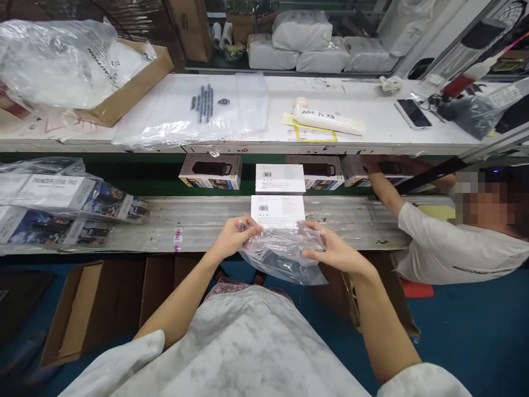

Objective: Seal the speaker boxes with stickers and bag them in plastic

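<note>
A clear plastic bag (285,251) hangs over the near edge of the ledge, and a white box (278,210) with a barcode label meets its upper rim. My left hand (238,236) pinches the bag's left side by the box's near left corner. On the opposite side, my right hand (330,248) has its thumb and fingers around the bag's right edge. Whether the box's near end lies inside the bag I cannot make out. Directly behind stands a second white box (280,177), touching or nearly touching the first.
Boxes in clear wrapping (53,198) are stacked at left. Printed boxes (210,170) stand on the green belt. A co-worker's arm (386,184) reaches in at right. The upper shelf holds plastic sheets (194,107), a white tube (330,120) and a phone (413,113). Cardboard cartons (111,303) are below.
</note>
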Available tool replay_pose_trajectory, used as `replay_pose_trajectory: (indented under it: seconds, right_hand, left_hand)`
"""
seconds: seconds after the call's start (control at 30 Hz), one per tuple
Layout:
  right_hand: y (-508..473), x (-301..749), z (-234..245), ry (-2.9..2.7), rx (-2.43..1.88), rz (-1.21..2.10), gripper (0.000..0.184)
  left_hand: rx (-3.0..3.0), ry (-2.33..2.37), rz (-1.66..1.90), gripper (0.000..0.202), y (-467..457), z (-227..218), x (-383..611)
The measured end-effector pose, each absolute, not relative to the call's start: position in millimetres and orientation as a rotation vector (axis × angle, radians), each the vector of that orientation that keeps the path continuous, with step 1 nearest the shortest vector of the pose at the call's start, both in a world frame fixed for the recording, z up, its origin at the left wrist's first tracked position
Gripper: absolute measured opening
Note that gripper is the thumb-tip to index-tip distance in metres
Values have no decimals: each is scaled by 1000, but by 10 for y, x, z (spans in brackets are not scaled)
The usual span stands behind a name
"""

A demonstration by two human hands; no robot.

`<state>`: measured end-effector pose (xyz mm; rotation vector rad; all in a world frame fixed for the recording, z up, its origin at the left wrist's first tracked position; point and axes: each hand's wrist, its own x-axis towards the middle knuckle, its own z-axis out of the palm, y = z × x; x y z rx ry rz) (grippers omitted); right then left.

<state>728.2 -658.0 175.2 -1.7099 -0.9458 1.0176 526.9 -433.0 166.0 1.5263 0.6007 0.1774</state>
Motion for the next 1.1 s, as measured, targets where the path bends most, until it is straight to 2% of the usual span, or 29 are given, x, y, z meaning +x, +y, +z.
replay_pose_trajectory:
  seconds: [0.03,0.07,0.1,0.17,0.2,0.33,0.43,0.53,0.63,0.7,0.77,0.83,0.93,1.1]
  right_hand:
    - [-6561,7296,1791,-1005,-1691,1024,85]
    - [-6532,7296,1838,-1056,-1670,1055,90]
    - [-6497,7283,1886,-1098,-1660,1108,81]
    - [-6436,7246,1958,-1147,-1680,1185,41]
    - [-6420,7233,1972,-1147,-1699,1196,32]
    - [-6463,7263,1829,-990,-1611,1215,58]
    - [-6509,7298,1602,-843,-1520,1107,49]
    - [-6529,7278,1468,-778,-1611,983,33]
    - [-6559,7243,1492,-899,-1774,1062,33]
    - [-6586,7236,1541,-1007,-1773,1149,39]
    - [-6605,7241,1566,-989,-1699,1079,37]
    - [-6604,7246,1544,-878,-1624,768,32]
    - [-6559,7249,1434,-667,-1571,374,31]
    - [-6481,7292,1135,-327,-1472,439,46]
  left_hand:
    - [1563,556,170,43,-4384,1664,5289]
    - [1606,511,176,44,-4426,1678,5308]
    - [1649,478,194,46,-4451,1700,5322]
    - [1716,446,211,45,-4448,1756,5322]
    - [1722,432,185,42,-4422,1783,5303]
    - [1617,295,-102,40,-4271,1798,5148]
    - [1571,326,-125,35,-4222,1702,5052]
    - [1592,531,76,34,-4239,1588,5012]
    - [1593,569,304,41,-4298,1504,5002]
    - [1424,533,458,45,-4363,1454,5012]
    - [1177,542,510,48,-4444,1400,5037]
    - [1066,557,416,50,-4526,1349,5062]
    - [1250,525,181,51,-4593,1308,5063]
    - [1585,471,-281,47,-4452,1387,4987]
